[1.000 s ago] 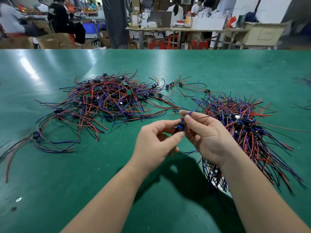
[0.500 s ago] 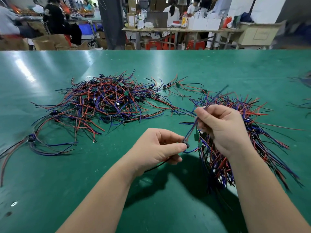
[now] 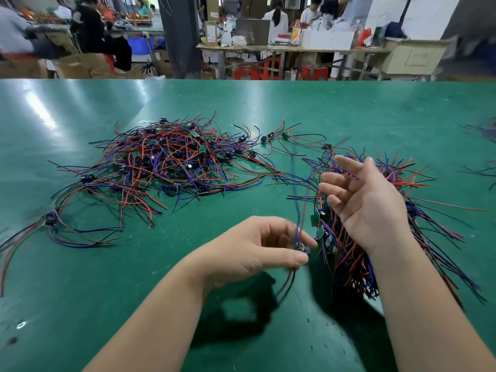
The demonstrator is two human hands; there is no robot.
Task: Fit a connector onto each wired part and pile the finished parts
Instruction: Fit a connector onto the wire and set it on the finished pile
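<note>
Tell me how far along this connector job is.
Midway, apparently. Two heaps of wired parts lie on the green table: a loose spread at left and a tighter pile under the open right hand. Which heap is finished isn't clear. The left hand pinches one dark part, wires up. Many parts look left.

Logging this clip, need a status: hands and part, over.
Left hand pinches wired part. Right hand open, fingers spread, over the wire pile. Nothing blocks either hand.
</note>
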